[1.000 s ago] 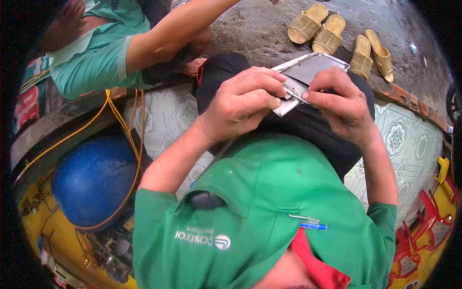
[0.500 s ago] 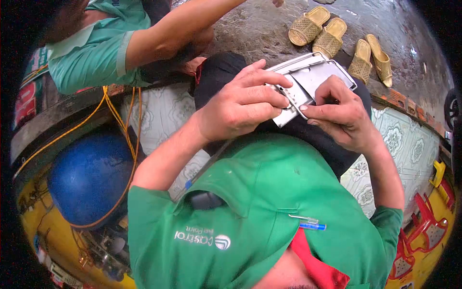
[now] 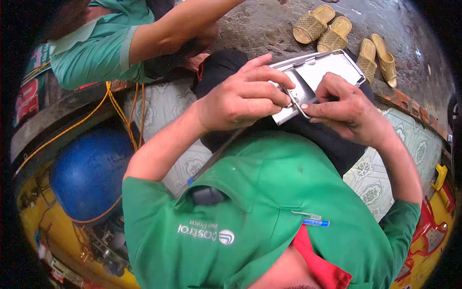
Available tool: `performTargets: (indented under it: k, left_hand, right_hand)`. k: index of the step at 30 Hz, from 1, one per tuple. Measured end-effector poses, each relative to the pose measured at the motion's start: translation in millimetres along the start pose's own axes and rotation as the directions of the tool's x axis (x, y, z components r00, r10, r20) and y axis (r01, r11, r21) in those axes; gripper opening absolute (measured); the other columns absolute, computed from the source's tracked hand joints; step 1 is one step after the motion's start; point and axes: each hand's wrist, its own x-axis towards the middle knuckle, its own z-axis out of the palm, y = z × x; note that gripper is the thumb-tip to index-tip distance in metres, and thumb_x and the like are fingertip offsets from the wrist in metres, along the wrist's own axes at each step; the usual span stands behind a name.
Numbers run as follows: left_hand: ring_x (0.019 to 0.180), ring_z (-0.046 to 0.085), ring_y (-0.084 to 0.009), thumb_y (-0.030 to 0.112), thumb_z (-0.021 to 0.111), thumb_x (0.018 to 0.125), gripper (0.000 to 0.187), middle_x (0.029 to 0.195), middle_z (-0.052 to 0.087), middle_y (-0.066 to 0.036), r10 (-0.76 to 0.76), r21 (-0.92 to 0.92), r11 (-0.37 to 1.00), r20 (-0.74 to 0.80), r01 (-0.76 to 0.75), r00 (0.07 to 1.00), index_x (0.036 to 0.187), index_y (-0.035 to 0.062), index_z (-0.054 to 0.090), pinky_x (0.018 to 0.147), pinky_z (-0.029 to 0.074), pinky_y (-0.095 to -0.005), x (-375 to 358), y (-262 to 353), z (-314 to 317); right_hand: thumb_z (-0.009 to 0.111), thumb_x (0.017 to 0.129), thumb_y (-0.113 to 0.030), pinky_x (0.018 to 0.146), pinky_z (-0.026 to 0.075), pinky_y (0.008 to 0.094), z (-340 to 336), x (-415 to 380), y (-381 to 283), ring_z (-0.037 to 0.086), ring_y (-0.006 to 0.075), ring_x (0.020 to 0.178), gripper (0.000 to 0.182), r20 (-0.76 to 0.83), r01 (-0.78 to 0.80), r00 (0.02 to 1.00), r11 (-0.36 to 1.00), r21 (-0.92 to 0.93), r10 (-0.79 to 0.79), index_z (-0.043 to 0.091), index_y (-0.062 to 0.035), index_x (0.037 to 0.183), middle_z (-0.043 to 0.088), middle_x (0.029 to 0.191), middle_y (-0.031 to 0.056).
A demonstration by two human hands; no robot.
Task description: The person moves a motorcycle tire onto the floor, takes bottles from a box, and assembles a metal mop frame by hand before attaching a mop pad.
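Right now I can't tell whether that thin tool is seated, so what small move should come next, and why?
Probably ease the thin metal tool a little further along the silver panel. The left hand pinches it at the panel's edge; the right hand steadies the panel.

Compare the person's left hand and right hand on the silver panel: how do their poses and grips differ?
The left hand lies curled over the silver panel, knuckles up; the right hand grips its near edge from the other side. The left hand's fingers pinch a thin metal tool; the right hand only touches its tip. Both are bare.
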Motion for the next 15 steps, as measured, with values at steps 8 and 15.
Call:
performTargets:
  k: [8, 15]
  left_hand:
    - [0.113, 0.07, -0.0318, 0.016, 0.072, 0.084, 0.011, 0.104, 0.075, -0.006, 0.021, -0.011, 1.0, 0.052, -0.021, 0.998, 0.085, 0.0056, 0.07, 0.117, 0.035, -0.0603, 1.3, 2.9, 2.0]
    - [0.114, 0.068, -0.0323, 0.016, 0.071, 0.084, 0.01, 0.107, 0.073, -0.007, 0.026, 0.008, 1.0, 0.058, -0.026, 0.998, 0.087, 0.0057, 0.071, 0.115, 0.037, -0.0607, 4.6, 5.9, 0.8]
  right_hand:
    - [0.08, 0.083, -0.012, 0.071, 0.046, 0.0374, -1.5, 1.6, -7.4, 0.056, 0.0242, 0.082, 0.029, 0.042, -0.112, 0.993, 0.993, 0.041, 0.11, 0.077, -0.01, 0.111, 0.054, 0.089, 0.008]
    - [0.087, 0.077, -0.025, 0.084, 0.05, 0.0374, -6.3, -2.1, -1.4, 0.062, 0.0269, 0.094, 0.047, -0.098, -0.183, 0.979, 0.983, -0.025, 0.18, 0.073, -0.008, 0.119, 0.062, 0.105, 0.0109]
